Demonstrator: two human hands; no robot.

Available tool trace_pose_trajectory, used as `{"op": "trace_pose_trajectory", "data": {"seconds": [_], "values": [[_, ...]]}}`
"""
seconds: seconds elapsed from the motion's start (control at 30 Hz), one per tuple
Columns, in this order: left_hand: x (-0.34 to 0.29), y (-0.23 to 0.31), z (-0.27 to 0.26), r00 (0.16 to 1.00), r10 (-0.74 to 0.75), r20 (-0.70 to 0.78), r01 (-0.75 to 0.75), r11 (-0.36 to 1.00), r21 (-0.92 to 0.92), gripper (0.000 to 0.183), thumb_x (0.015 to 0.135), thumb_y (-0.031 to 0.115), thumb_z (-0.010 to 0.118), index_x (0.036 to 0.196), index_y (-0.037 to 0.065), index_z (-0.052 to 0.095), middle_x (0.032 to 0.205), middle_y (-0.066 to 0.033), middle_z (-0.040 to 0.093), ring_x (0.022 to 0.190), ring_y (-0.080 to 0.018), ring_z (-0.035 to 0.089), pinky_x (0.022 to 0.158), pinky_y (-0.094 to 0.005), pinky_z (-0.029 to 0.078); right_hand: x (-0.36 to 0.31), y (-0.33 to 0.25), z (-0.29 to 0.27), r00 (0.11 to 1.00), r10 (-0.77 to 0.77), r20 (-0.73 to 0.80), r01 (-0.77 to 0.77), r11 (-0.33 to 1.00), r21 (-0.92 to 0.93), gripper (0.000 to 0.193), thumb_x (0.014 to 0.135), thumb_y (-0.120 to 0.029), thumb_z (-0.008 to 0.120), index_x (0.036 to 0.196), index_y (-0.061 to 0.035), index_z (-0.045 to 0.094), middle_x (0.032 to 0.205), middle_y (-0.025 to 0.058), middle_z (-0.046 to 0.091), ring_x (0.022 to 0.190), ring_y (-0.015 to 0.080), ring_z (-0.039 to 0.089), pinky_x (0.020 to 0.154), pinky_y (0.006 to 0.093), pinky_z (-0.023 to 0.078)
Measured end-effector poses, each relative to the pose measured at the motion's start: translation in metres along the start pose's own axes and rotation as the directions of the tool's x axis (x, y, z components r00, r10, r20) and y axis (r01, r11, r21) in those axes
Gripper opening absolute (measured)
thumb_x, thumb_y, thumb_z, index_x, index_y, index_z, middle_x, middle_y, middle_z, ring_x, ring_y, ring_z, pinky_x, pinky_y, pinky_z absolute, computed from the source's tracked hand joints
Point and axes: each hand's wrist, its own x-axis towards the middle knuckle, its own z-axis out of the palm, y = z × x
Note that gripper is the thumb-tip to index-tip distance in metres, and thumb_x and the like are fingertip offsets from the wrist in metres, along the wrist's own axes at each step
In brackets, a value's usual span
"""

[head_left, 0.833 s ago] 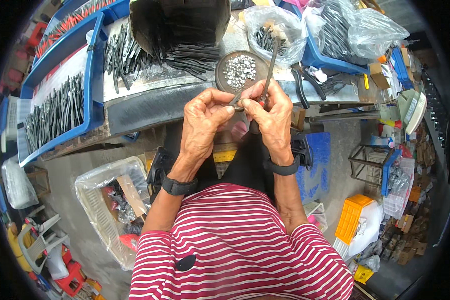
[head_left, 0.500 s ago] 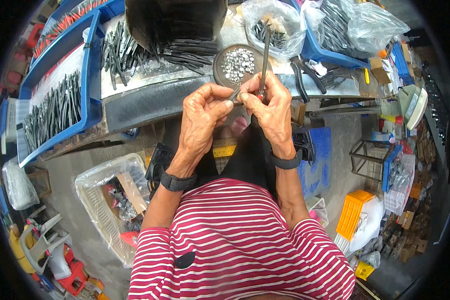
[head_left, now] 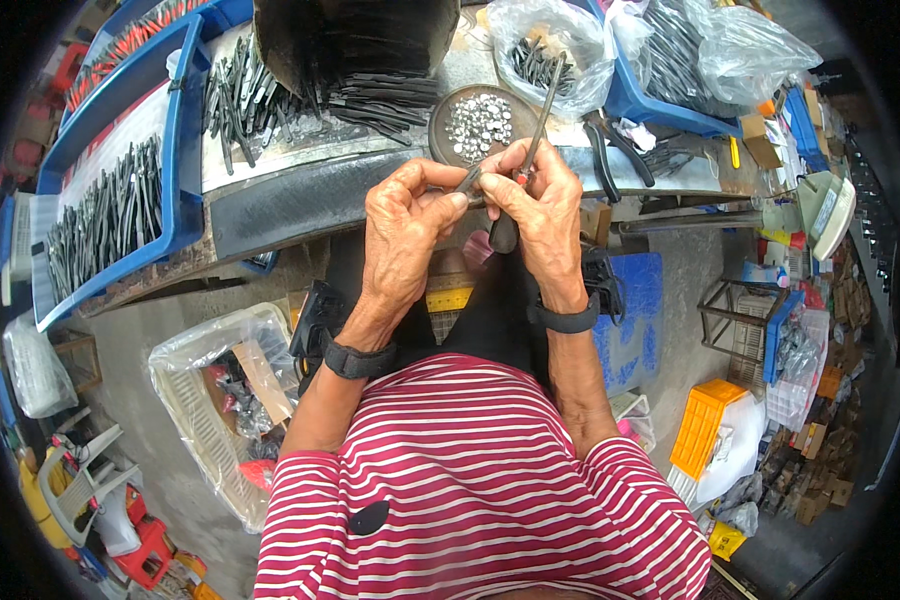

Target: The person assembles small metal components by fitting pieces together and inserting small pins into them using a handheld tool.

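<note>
Both my hands meet above the front edge of the bench. My left hand (head_left: 410,225) is closed, pinching a small dark metal piece (head_left: 469,180) between thumb and forefinger. My right hand (head_left: 540,215) is closed too, its thumb and forefinger tips at that piece. Through its grip runs a long, thin rod-like tool (head_left: 547,110), slanting up and right; a red bit shows at the fingers and a dark rounded end hangs below the palm. Just beyond the fingertips stands a round dish (head_left: 438,128) of small shiny silver parts.
Dark metal strips (head_left: 380,105) lie in piles on the bench beside a dark container (head_left: 350,45). A blue tray (head_left: 185,200) of strips stands left. Right are a plastic bag (head_left: 590,80) of dark pieces, black-handled pliers (head_left: 602,160) and a blue bin (head_left: 630,105). A crate (head_left: 185,430) sits on the floor.
The rod-like tool has tilted further right at its top, and its dark rounded end now shows below my right hand. My left hand stays almost in place, still pinching the metal piece.
</note>
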Motion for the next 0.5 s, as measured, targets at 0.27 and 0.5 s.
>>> {"op": "trace_pose_trajectory", "data": {"seconds": [0.27, 0.5], "values": [[-0.0011, -0.0009, 0.0000, 0.997, 0.080, -0.002, -0.079, 0.992, 0.098, 0.014, 0.075, 0.001, 0.057, 0.088, -0.001, 0.055, 0.059, 0.0052, 0.044, 0.049, -0.0013, 0.034, 0.045, -0.0162, 0.024, -0.0018, 0.0011, 0.0024, 1.000, 0.010, -0.014, -0.010, 1.000, 0.012, 0.012, 0.074, -0.001, 0.058, 0.077, -0.0015, 0.046, 0.070, 0.0039, 0.054, 0.053, 0.0063, 0.046, 0.046, 0.0192, 0.039], [-0.0017, -0.0034, 0.0004, 1.000, -0.003, -0.002, 0.002, 0.999, -0.043, 0.014, 0.075, 0.002, 0.057, 0.088, -0.001, 0.054, 0.059, 0.0055, 0.043, 0.050, -0.0012, 0.034, 0.045, -0.0159, 0.025, -0.0038, 0.0001, 0.0070, 0.996, -0.055, -0.068, 0.053, 0.998, -0.038, 0.011, 0.073, 0.002, 0.056, 0.076, -0.0014, 0.047, 0.070, 0.0037, 0.054, 0.052, 0.0062, 0.046, 0.045, 0.0189, 0.038]]}}
